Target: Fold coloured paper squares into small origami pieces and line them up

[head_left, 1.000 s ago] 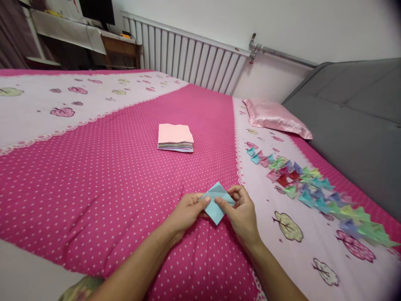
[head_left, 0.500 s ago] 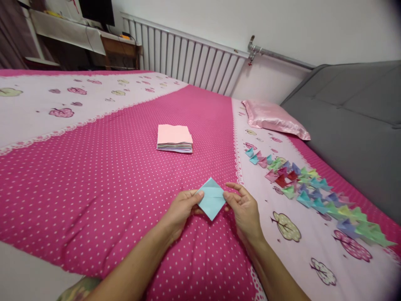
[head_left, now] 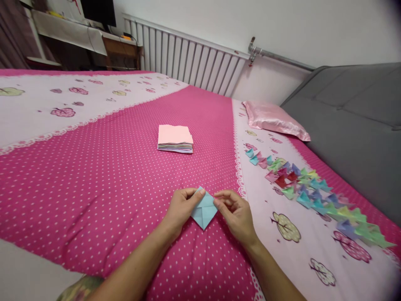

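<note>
A light-blue folded square of origami paper [head_left: 205,212] is held corner-down above the pink bedspread, with crease lines and flap edges showing on its face. My left hand [head_left: 181,207] grips its left side, thumb on top near the upper edge and fingers behind. At the right corner, my right hand [head_left: 235,213] pinches the paper between thumb and forefinger, the other fingers curled. Beyond my hands lies a stack of square paper sheets [head_left: 175,136], pale pink on top with several colours below.
Rows of small folded paper pieces [head_left: 303,184] in many colours lie on the right of the bed. A pink satin pillow [head_left: 275,121] rests by the grey headboard [head_left: 354,104]. A radiator [head_left: 184,52] lines the wall, and a desk [head_left: 119,46] stands far left.
The blue paper has come slightly nearer and to the left, and now shows a face with flap edges. Both hands moved along with it and still grip it.
</note>
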A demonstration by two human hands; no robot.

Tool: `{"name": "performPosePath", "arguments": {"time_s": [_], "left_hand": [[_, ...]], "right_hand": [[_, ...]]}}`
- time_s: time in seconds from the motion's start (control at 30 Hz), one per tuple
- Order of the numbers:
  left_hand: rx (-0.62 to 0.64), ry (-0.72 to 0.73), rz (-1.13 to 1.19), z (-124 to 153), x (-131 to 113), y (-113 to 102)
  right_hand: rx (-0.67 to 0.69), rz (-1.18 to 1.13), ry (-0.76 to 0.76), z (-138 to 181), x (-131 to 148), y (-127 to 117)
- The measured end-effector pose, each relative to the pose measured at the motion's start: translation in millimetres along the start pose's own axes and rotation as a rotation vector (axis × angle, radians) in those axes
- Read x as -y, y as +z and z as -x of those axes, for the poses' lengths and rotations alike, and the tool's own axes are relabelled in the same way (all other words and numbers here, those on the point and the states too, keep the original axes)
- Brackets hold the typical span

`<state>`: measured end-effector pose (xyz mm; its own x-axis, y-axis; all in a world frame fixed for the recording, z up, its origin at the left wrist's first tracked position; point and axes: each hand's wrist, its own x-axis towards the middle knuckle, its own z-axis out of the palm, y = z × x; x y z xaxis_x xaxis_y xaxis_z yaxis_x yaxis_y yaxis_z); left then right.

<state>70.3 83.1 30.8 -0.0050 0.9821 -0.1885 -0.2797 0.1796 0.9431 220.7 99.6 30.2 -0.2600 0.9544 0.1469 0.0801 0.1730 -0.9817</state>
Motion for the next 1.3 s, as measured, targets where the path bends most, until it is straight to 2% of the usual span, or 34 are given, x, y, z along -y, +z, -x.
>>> {"name": "performPosePath", "arguments": {"time_s": [0.23,0.33,0.7,1.03,1.2,1.3], "left_hand": [[-0.001,0.016,-0.08,2.3,1.5,4.8],[-0.002,0.026,-0.081,3.1,1.8,6.2],[-0.037,-0.014,-0.062,2.8,0.9,5.2],[-0.095,-0.032,-0.029,4.2,-2.4,6.1],[-0.152,-0.036,0.098,-1.6,-3.7,-1.8],[-0.198,0.01,0.124,-4.9,-2.9,-7.6]], "right_hand": [[0.104,-0.103,0.11,2.1,-0.7,5.3],[0.11,-0.128,0.14,2.9,-1.7,6.6],[0.165,-0.151,0.113,3.7,-0.2,6.1],[0.168,-0.179,0.134,3.8,0.2,3.5],[0.146,-0.308,0.198,3.4,2.1,2.2],[0.104,-0.442,0.252,1.1,2.3,0.1]]}}
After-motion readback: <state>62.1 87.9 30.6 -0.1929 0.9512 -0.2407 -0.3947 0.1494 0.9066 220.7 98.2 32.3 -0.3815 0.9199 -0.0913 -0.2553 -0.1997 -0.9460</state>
